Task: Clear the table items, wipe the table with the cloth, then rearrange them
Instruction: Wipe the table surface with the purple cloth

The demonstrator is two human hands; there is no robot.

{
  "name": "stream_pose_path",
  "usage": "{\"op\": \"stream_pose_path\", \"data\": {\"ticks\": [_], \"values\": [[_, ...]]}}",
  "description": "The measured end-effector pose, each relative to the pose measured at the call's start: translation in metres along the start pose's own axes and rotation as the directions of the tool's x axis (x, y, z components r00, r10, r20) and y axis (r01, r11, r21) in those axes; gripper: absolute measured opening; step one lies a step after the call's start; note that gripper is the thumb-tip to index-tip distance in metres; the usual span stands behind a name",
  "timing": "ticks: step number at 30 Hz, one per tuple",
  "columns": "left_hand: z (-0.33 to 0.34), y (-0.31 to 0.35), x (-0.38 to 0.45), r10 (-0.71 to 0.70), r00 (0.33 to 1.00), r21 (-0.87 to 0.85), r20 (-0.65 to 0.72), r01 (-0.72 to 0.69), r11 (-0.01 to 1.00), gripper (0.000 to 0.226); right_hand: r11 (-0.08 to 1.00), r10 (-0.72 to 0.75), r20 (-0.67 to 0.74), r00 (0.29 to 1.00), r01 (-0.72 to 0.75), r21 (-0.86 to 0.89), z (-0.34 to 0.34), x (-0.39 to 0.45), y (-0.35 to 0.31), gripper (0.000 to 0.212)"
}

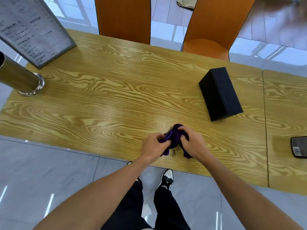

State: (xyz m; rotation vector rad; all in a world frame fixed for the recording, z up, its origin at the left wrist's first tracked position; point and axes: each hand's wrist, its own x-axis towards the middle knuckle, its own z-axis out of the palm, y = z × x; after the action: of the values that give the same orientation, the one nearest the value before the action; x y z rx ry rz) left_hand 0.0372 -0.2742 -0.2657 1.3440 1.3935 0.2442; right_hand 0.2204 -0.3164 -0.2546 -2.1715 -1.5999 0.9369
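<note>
Hands meet at six o'clock on the table (116, 90): left hand (153, 145) and right hand (193, 143) each keep a closed grip on the bunched purple cloth (173, 136). Folding it flat should wipe better; the black box (220, 94) sits at two o'clock.

**Cloth bunched at the near edge, box on the right**

The cloth (172, 138) is purple, crumpled into a loose wad — it sits over the near edge of the table (99, 100), with corners hanging down at either side. The table is a long top of yellow wood grain. The box (221, 95) is black, oblong and shut, lying slantwise on the right part of the table — well apart from the cloth, farther from the near edge.
</note>
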Motion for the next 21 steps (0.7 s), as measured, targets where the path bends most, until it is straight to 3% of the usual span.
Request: {"op": "stream_pose_path", "data": {"ticks": [2, 7, 11, 14, 16, 18, 21], "values": [[-0.01, 0.015, 0.019, -0.05, 0.996, -0.083, -0.07, 0.044, 0.996, 0.017, 0.995, 0.049, 0.04, 0.998, -0.052, 0.087, -0.018, 0.029, -0.016, 0.028], [-0.033, 0.038, 0.072, -0.108, 0.966, -0.095, -0.234, 0.088, 0.992, 0.024, 0.973, 0.161, 0.045, 0.986, -0.167, 0.159, -0.029, 0.104, -0.037, 0.023], [-0.044, 0.033, 0.103, -0.005, 0.955, 0.142, -0.296, 0.049, 0.989, 0.032, 0.991, 0.098, 0.007, 0.995, -0.098, 0.096, -0.014, 0.139, -0.04, 0.028], [-0.045, 0.027, 0.106, 0.125, 0.95, 0.531, -0.287, 0.05, 0.846, 0.049, 0.998, 0.026, 0.004, 1.0, -0.026, -0.056, 0.0, 0.142, -0.032, 0.03], [-0.044, 0.022, 0.106, 0.356, 0.908, 0.683, -0.219, -0.119, 0.721, 0.057, 0.966, -0.06, -0.046, 0.997, 0.047, -0.255, 0.004, 0.137, -0.026, 0.028], [-0.041, 0.018, 0.106, 0.507, 0.861, 0.68, -0.051, -0.342, 0.648, 0.051, 0.917, -0.19, -0.061, 0.98, 0.155, -0.367, 0.004, 0.131, -0.02, 0.031], [-0.042, 0.012, 0.105, 0.428, 0.889, 0.607, 0.163, -0.432, 0.667, 0.044, 0.886, -0.28, 0.091, 0.956, 0.293, -0.36, 0.0, 0.127, -0.007, 0.042]]}}
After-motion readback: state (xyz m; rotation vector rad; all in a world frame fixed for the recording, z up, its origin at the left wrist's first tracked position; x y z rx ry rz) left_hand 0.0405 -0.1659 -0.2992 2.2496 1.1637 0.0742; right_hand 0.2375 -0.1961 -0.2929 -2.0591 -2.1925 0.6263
